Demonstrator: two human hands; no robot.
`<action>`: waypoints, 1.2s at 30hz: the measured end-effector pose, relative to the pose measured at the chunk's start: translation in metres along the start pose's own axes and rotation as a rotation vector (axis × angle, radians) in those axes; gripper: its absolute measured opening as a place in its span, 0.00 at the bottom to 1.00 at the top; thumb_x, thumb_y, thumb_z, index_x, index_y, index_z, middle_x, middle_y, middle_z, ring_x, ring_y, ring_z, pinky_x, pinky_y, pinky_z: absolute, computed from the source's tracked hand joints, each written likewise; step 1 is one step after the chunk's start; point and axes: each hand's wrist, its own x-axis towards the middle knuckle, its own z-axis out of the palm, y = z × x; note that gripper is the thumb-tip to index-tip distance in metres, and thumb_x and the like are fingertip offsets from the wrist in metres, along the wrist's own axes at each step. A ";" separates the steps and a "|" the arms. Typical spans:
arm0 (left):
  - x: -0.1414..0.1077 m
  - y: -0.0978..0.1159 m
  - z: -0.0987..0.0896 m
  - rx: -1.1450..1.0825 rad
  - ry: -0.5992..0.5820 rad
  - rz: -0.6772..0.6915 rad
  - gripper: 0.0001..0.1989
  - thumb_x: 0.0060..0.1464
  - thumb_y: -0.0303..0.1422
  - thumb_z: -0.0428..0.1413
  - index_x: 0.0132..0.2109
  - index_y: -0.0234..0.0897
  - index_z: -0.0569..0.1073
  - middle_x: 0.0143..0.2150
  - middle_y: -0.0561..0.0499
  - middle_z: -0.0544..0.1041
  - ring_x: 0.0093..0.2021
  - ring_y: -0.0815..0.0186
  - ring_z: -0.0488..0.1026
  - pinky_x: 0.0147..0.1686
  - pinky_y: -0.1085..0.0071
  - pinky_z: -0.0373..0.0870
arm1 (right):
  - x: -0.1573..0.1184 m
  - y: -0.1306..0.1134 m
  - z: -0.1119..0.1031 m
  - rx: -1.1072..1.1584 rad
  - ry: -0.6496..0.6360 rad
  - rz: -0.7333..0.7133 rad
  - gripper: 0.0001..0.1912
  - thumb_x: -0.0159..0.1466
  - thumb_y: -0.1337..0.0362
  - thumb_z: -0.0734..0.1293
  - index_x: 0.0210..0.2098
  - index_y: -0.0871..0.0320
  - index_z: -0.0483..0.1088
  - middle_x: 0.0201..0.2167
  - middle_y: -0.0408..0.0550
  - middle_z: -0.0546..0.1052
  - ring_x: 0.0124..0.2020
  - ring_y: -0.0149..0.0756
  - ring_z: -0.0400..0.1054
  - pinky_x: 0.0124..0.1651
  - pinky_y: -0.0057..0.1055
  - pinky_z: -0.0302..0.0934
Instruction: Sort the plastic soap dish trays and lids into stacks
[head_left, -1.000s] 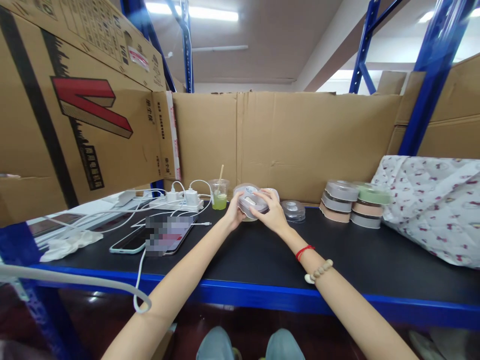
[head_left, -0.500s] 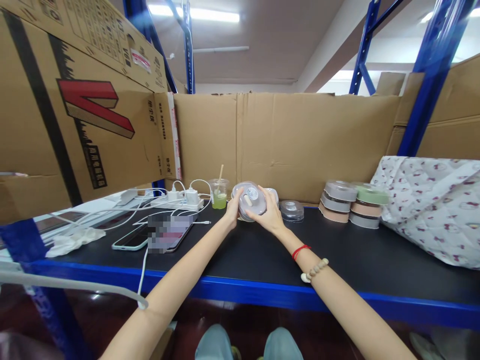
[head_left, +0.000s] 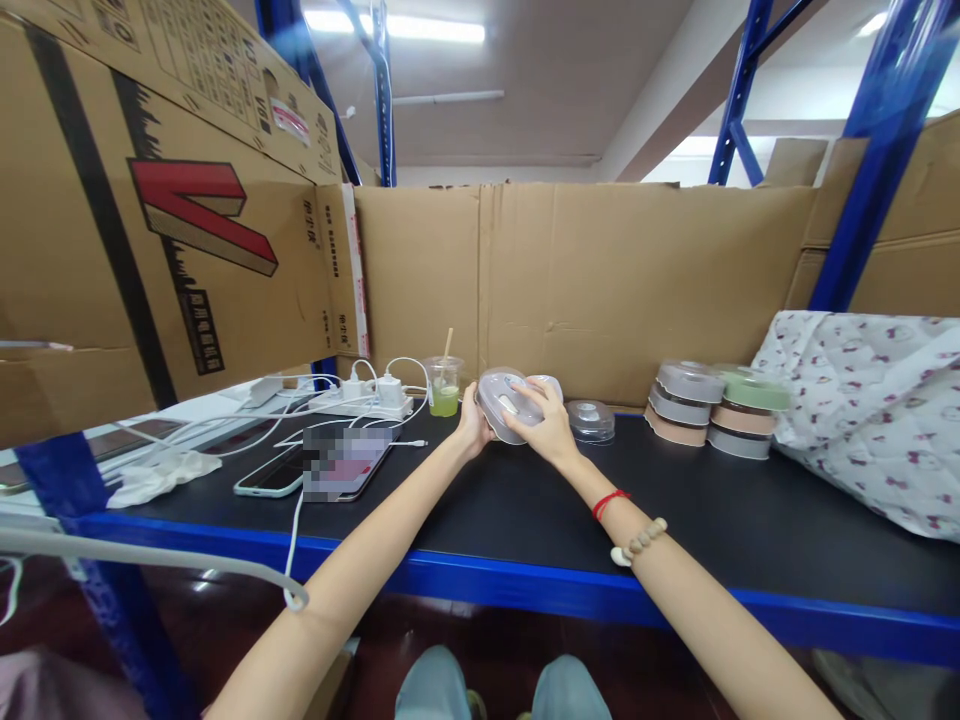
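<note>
A round, clear plastic case [head_left: 499,396] with a small pale piece on its face is held up over the black shelf. My left hand [head_left: 474,424] grips its left edge from the side and below. My right hand [head_left: 549,422] is on its right side, with the fingers over the upper face. Behind my right hand, part of another pale round item shows. Just to the right, a clear round lid [head_left: 591,420] lies on the shelf. Farther right stand two stacks of round cases, one grey and pink [head_left: 679,405], the other topped with green [head_left: 750,390].
A cup of green drink [head_left: 444,395] with a straw stands left of my hands. Phones [head_left: 274,472], white cables and a power strip [head_left: 375,404] lie at the left. Patterned cloth [head_left: 870,420] lies at the right. Cardboard [head_left: 637,290] walls the back.
The case has tilted in my hands, and my right fingers have moved over its upper face. The whole view has shifted slightly.
</note>
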 end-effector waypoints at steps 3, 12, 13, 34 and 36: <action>-0.002 0.000 0.002 -0.011 0.001 0.016 0.29 0.61 0.44 0.32 0.49 0.32 0.71 0.36 0.44 0.78 0.33 0.63 0.75 0.26 0.72 0.69 | 0.000 0.001 0.000 0.008 0.006 -0.013 0.21 0.50 0.56 0.69 0.43 0.53 0.75 0.48 0.51 0.70 0.50 0.41 0.65 0.55 0.40 0.59; 0.001 -0.005 0.002 -0.017 0.022 0.074 0.16 0.56 0.38 0.49 0.44 0.32 0.73 0.31 0.48 0.77 0.25 0.67 0.73 0.27 0.73 0.70 | -0.001 0.002 0.002 -0.033 -0.084 -0.001 0.26 0.49 0.56 0.72 0.47 0.55 0.72 0.53 0.54 0.66 0.55 0.44 0.61 0.59 0.44 0.55; 0.002 -0.005 0.002 -0.028 0.029 0.085 0.16 0.56 0.38 0.49 0.45 0.32 0.73 0.32 0.47 0.77 0.27 0.66 0.74 0.28 0.72 0.71 | -0.001 0.002 0.000 -0.055 -0.106 -0.011 0.29 0.47 0.57 0.72 0.49 0.55 0.71 0.54 0.55 0.65 0.56 0.45 0.60 0.59 0.44 0.55; -0.011 0.015 0.005 0.035 0.036 0.168 0.18 0.60 0.43 0.41 0.39 0.35 0.67 0.33 0.46 0.74 0.28 0.66 0.73 0.27 0.73 0.69 | 0.023 0.000 -0.060 -0.501 -0.049 -0.078 0.28 0.58 0.72 0.58 0.58 0.55 0.62 0.59 0.47 0.63 0.62 0.39 0.52 0.57 0.38 0.60; -0.010 0.016 0.003 0.035 0.108 0.144 0.15 0.60 0.40 0.41 0.37 0.35 0.66 0.29 0.48 0.73 0.24 0.69 0.72 0.25 0.75 0.68 | 0.028 0.010 -0.079 -0.528 0.087 -0.006 0.29 0.58 0.72 0.56 0.59 0.54 0.60 0.59 0.47 0.62 0.62 0.40 0.50 0.58 0.41 0.59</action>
